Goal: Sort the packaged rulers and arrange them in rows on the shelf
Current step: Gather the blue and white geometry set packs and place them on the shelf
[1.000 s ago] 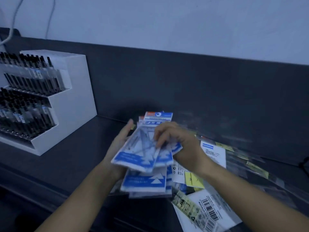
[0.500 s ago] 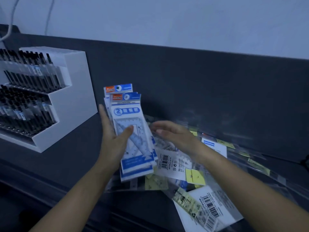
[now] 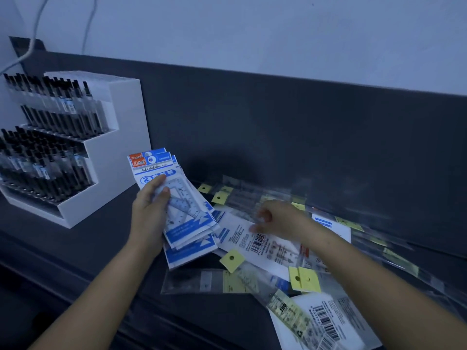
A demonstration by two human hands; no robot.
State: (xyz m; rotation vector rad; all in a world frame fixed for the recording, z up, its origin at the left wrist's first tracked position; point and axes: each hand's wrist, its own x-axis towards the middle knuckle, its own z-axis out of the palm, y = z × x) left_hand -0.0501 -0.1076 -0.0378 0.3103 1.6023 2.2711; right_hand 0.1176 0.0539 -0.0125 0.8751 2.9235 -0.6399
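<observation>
The left hand (image 3: 149, 215) grips a fanned stack of at least four blue-and-white geometric ruler packs (image 3: 188, 224), held above the dark shelf (image 3: 101, 241). The blurred right hand (image 3: 280, 218) has its fingers bent over one white barcoded pack (image 3: 274, 252) on the uncountable pile of clear yellow-tagged ruler sleeves (image 3: 202, 281). I cannot tell whether it grips anything.

Blue-and-white ruler packs (image 3: 177, 210), yellow header tags (image 3: 304, 279), white pen rack (image 3: 116, 157), dark shelf (image 3: 75, 243)
</observation>
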